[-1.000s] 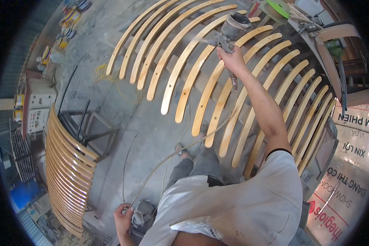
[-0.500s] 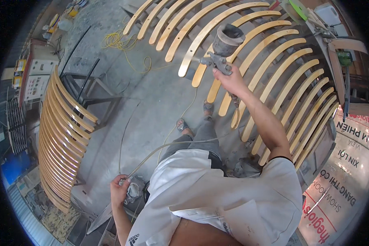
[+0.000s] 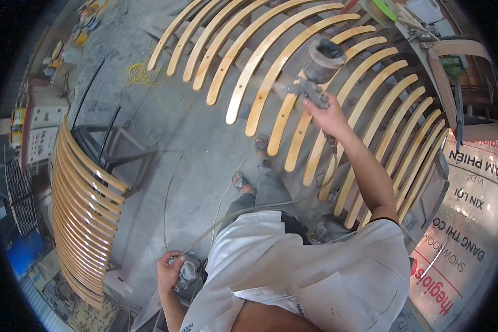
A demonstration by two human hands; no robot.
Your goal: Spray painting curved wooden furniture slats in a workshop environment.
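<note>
My right hand (image 3: pixel 328 115) is closed round the handle of a grey spray gun (image 3: pixel 322 65) with a cup on top. A faint pale mist leaves its nozzle toward the left. The gun is held above a row of curved wooden slats (image 3: pixel 240 95), apart from them. These slats are light and glossy, some with small dark holes, and fan out side by side. Low on the left, my left hand (image 3: pixel 169 272) grips a thin hose (image 3: pixel 206 234), which crosses in front of my waist toward the right.
On the left, a second stack of glossy curved slats (image 3: pixel 86 221) rests by a dark metal stand (image 3: pixel 113 146). A yellow cord (image 3: pixel 141 74) lies coiled on the grey floor (image 3: pixel 177 130). Printed sheeting (image 3: pixel 454 221) stands at the right, beside a brown frame (image 3: pixel 445 52).
My right hand and the spray gun have shifted right and slightly nearer along the slats. The view has moved a little too. My left hand keeps its hold on the hose.
</note>
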